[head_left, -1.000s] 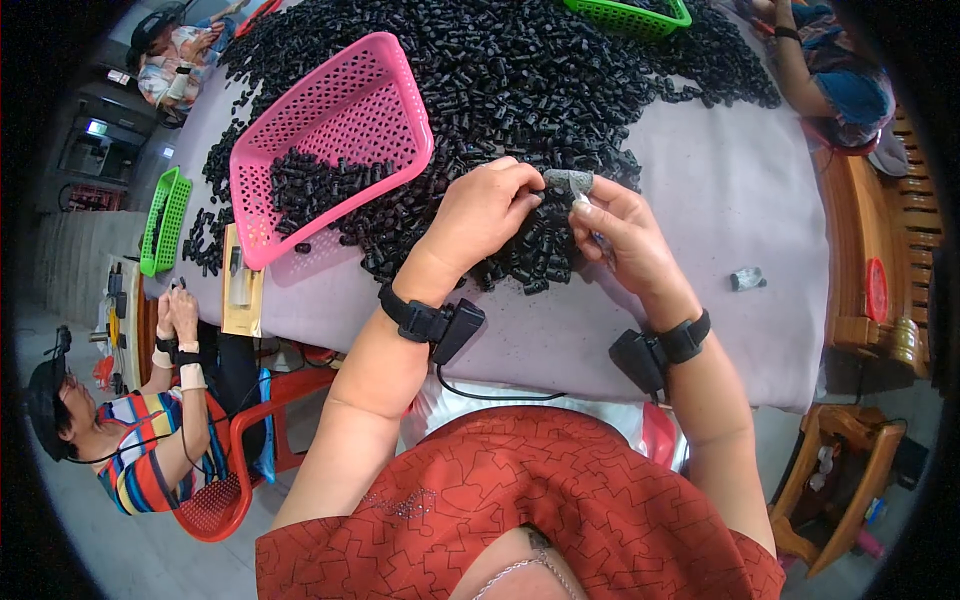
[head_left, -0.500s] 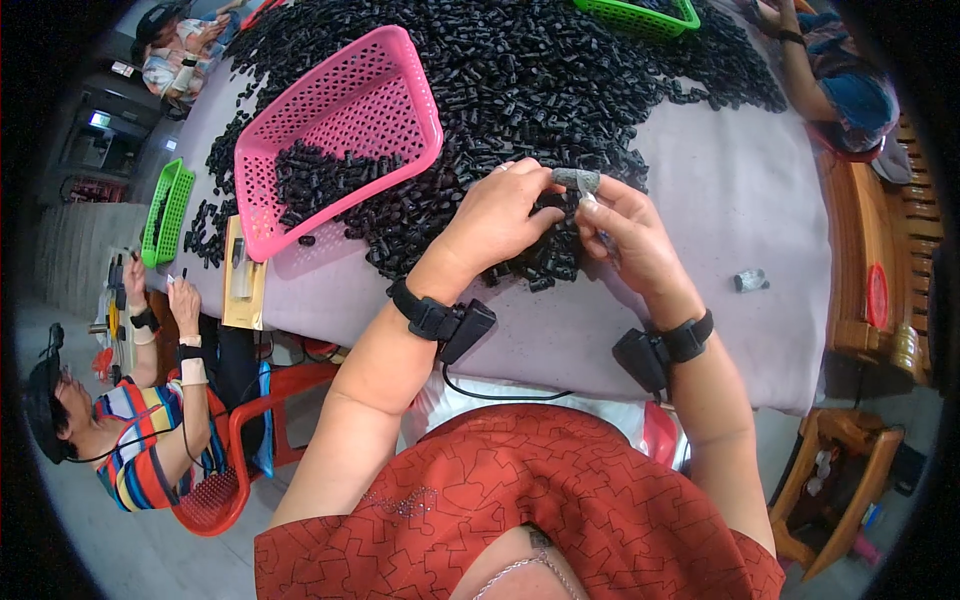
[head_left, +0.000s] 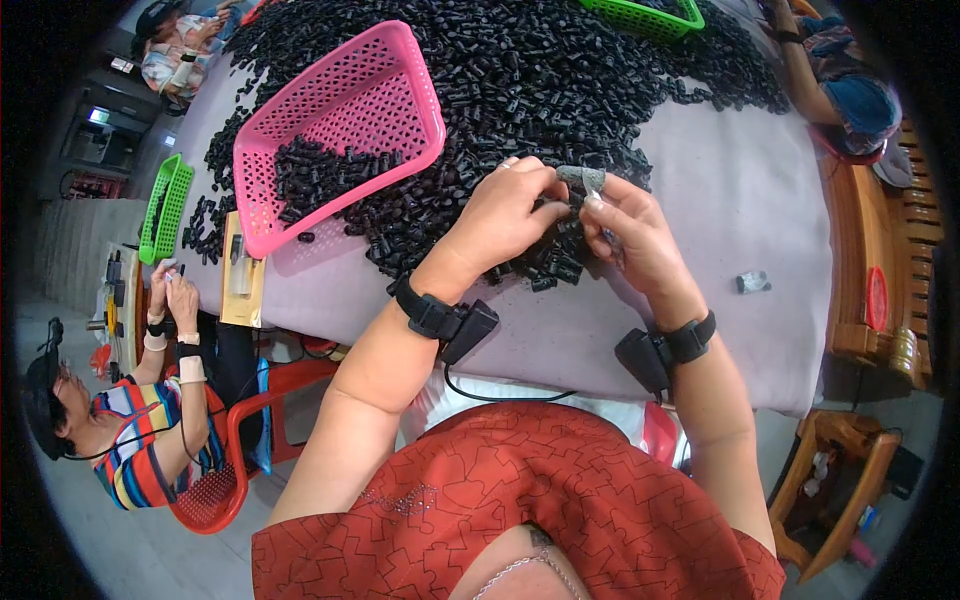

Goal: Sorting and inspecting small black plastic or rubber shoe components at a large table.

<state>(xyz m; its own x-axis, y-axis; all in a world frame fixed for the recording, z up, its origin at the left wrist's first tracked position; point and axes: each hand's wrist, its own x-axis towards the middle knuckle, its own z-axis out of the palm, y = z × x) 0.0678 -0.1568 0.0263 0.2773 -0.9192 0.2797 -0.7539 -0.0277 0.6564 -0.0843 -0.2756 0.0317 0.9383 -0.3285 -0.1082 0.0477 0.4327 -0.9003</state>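
The pale mauve tabletop (head_left: 720, 200) is carrying a heap of small black cylinders (head_left: 510, 90) at twelve o'clock. Wooden furniture (head_left: 850, 265) is standing at three; a co-worker (head_left: 150, 430) is sitting at eight. A pink perforated basket (head_left: 425, 100) is resting at eleven. At one, the right hand (head_left: 635, 225) is pinching a grey speckled piece (head_left: 580, 177); the left hand (head_left: 500, 215) is meeting its end, grip unclear. A loosening pinch could be losing it among the cylinders.

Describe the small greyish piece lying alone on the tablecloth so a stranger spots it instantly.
On the wide pale tablecloth, find the big heap of black pieces. Look right, beyond the right hand: the small greyish piece is paler than the heap and lies apart from it.
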